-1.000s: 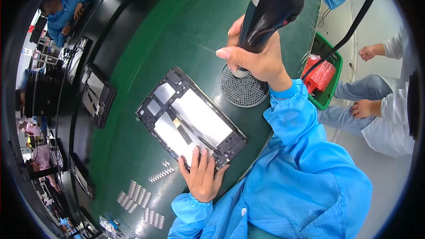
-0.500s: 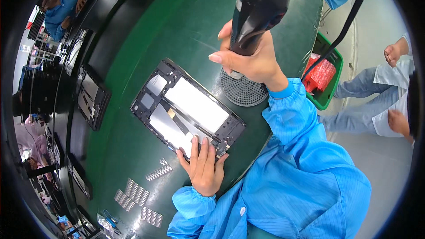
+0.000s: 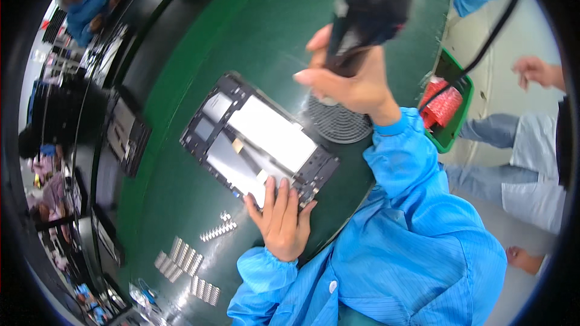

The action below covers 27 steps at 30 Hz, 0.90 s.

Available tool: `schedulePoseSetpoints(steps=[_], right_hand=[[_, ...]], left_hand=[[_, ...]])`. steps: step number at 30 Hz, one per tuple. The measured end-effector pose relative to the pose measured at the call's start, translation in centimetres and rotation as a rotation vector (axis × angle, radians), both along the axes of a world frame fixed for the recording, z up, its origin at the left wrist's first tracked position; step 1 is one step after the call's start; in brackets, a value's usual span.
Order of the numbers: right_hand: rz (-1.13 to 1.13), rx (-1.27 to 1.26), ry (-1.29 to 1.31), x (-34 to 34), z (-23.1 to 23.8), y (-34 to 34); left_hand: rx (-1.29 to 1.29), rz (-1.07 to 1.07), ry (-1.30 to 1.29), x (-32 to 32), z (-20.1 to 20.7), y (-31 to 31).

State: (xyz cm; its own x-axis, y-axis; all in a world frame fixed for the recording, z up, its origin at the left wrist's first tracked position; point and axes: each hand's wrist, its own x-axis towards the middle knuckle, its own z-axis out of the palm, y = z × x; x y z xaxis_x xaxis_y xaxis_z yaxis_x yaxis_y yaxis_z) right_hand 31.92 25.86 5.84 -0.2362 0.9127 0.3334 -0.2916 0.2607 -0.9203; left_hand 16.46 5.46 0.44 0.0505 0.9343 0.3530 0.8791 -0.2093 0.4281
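On the green tabletop (image 3: 278,42), mid-frame, lies an opened flat device (image 3: 272,127), black-framed with white and silver panels, set at a slant. Left hand (image 3: 284,223): fingers extended and slightly spread, tips resting on the device's near edge, nothing grasped. Right hand (image 3: 359,87): fingers wrapped around a black handheld tool (image 3: 368,15), raised to the right of the device's far end; tool blurred.

Edges: the table's rim curves from upper right down to the wearer's blue sleeves, the device's right corner lying near it. Green surface shows beyond the device's far end and, as a broad strip, between its left side and the black track (image 3: 151,30).

Obstacles: a round perforated disc (image 3: 341,124) sits just right of the device, partly under the right hand; whether the tool touches it, cannot tell. Strips of small metal parts (image 3: 205,290) lie in groups left of the left hand. A black cable (image 3: 492,39) crosses in front of a green bin (image 3: 450,142) holding red bubble wrap (image 3: 441,105), past the table's rim. A second device (image 3: 124,136) lies along the track. A co-worker in blue (image 3: 99,3) sits beyond the track.
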Motion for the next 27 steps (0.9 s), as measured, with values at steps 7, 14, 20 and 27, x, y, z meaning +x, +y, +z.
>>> schedulePoseSetpoints(steps=[7, 14, 20, 27], right_hand=[[-0.118, 0.301, 0.050, -1.9, 0.4, -5.9], [0.085, 0.394, 0.091, -4.5, 1.5, -7.6], [0.124, 0.414, 0.106, -5.7, 1.8, -8.9], [0.115, 0.383, 0.143, -6.3, 1.9, -8.3]], left_hand=[[-0.035, -0.121, -0.084, -5.0, 1.7, -3.9], [-0.400, 0.223, -0.107, -16.9, 4.6, -7.0], [-0.734, 0.211, -0.198, -19.1, 4.5, -5.7], [-0.538, 0.260, -0.457, -19.0, 3.1, -5.0]])
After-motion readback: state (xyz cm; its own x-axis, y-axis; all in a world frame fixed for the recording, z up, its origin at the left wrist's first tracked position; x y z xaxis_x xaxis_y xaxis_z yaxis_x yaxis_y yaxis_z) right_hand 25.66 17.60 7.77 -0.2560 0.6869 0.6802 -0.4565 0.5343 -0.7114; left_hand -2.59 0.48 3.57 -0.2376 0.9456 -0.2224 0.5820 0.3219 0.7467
